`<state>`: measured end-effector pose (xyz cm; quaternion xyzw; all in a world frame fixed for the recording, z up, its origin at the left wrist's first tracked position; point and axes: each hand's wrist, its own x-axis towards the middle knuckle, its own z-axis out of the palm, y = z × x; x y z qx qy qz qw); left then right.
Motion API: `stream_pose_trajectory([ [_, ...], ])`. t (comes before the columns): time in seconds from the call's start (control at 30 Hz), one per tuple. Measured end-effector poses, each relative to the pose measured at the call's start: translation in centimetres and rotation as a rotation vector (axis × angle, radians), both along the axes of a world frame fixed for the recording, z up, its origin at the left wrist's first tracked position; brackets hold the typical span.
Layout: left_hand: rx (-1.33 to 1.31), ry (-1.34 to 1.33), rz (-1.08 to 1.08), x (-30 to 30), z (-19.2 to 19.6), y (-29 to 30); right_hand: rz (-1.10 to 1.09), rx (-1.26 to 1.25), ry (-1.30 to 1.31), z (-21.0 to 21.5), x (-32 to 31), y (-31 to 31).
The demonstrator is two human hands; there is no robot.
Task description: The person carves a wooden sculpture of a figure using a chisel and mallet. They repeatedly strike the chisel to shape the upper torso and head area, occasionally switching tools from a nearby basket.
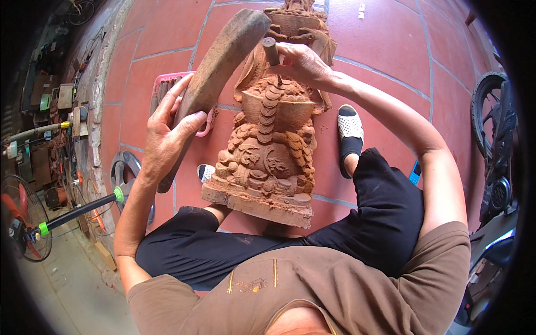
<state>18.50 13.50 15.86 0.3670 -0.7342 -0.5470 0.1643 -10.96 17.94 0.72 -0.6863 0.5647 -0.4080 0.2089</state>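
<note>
Pink basket (167,84) on red tile floor (391,33), partly behind our wooden mallet (215,72). Carved wooden statue (268,151) lies between our knees. Left hand (167,134) clasps mallet, raised; right hand (298,61) pinches chisel (272,53) against statue.

We see a carved statue (268,151) of reddish-brown wood, matt and unpolished, with a rough, chipped lower edge at its base. The mallet (215,78) in our left hand (167,137) is also wood, darker, worn smooth and dull. Our right hand (301,64) holds a chisel (272,53) with a matt wooden handle; its blade looks like dark metal. The floor (391,44) is of red tiles, smooth with a slight shine, and pale joints. A pink plastic basket (167,84) lies behind the mallet. Our trousers (385,218) are black matt cloth, and the sandal (350,125) looks like white perforated plastic.
</note>
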Motion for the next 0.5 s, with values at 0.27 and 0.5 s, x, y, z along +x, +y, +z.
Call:
stream_pose_trajectory([
  [0.27, -0.123, 0.020, -0.039, -0.7, -0.1, -0.2, 0.016, -0.061, 0.033, 0.4, 0.6, -0.9],
  [0.5, -0.260, -0.024, -0.101, -0.1, -1.7, -1.0, 0.035, -0.043, 0.044, 0.7, 0.7, -0.9],
])
